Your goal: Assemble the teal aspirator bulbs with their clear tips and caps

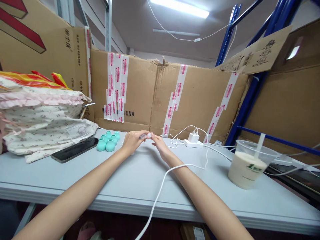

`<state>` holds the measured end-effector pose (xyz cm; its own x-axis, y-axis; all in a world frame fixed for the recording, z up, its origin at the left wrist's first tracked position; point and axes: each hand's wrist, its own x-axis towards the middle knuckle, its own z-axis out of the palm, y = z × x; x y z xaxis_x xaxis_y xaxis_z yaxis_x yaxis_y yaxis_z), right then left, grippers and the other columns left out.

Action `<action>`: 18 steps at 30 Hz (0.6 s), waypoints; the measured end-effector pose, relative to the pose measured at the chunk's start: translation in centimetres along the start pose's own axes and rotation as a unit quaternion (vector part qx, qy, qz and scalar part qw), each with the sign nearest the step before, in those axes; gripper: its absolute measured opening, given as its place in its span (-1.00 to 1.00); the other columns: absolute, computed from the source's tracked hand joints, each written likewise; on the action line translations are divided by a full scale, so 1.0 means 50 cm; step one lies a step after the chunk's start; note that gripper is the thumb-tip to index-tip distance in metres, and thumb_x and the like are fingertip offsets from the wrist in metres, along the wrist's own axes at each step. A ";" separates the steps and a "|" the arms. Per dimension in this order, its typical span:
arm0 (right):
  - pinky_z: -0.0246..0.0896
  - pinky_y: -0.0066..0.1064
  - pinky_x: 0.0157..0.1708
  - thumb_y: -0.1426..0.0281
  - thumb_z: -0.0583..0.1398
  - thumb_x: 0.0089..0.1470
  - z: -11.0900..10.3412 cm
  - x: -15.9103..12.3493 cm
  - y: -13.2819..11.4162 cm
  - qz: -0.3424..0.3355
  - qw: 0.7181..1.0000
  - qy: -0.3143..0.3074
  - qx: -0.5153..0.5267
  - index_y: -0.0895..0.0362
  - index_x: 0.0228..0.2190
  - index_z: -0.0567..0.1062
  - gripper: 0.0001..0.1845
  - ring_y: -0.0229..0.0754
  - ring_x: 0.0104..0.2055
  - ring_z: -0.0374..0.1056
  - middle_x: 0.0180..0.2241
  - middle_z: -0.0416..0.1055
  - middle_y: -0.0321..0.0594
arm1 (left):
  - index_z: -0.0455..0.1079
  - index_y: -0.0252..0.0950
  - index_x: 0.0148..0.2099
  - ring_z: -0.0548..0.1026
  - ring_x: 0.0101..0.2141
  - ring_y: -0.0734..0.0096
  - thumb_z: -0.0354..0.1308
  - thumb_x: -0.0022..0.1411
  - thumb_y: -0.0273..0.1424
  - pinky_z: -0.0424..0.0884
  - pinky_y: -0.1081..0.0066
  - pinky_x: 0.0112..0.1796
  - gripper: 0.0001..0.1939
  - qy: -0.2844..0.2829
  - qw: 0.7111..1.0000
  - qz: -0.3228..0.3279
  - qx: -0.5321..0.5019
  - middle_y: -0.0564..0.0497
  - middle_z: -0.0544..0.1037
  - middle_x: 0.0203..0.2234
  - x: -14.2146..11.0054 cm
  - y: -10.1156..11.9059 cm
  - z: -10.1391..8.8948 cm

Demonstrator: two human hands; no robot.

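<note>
My left hand [132, 140] is closed around a small clear tube-like piece [143, 136] with a whitish end, held just above the table near the back. From the other side, the fingertips of my right hand [161, 146] meet the whitish end in a loose pinch. The piece is small and partly covered by fingers, so its exact kind is unclear. Left of my left hand stands a cluster of small turquoise round pots [105, 144] with narrow necks.
A black phone [75, 150] lies beside a floral cloth bag [45, 116]. White cables run from a charger on a white power strip [193, 144], one crossing over my right forearm. A plastic cup [247, 170] with a straw stands right. Cardboard [140, 90] walls the grey table [140, 186].
</note>
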<state>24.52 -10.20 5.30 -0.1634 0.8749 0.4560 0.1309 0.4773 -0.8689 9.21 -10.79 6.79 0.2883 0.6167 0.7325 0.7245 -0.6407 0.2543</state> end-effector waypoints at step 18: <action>0.06 -0.31 -0.11 0.24 0.16 0.01 0.005 -0.026 -0.041 -0.171 0.937 0.172 -0.251 0.09 -0.40 0.47 -0.81 -0.16 -0.20 0.29 -0.30 0.45 -0.24 | 0.38 -0.18 -0.10 0.48 -0.33 0.35 0.02 0.20 -0.29 0.19 0.47 -0.37 -0.76 0.014 0.997 0.021 0.068 0.06 0.56 -0.38 0.002 -0.004 -0.010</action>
<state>24.23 -12.35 6.45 0.0340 0.5974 0.8012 0.5853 0.6379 -0.5005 8.77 -10.83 7.11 0.3041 0.5765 0.7584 0.7914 -0.5961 0.1358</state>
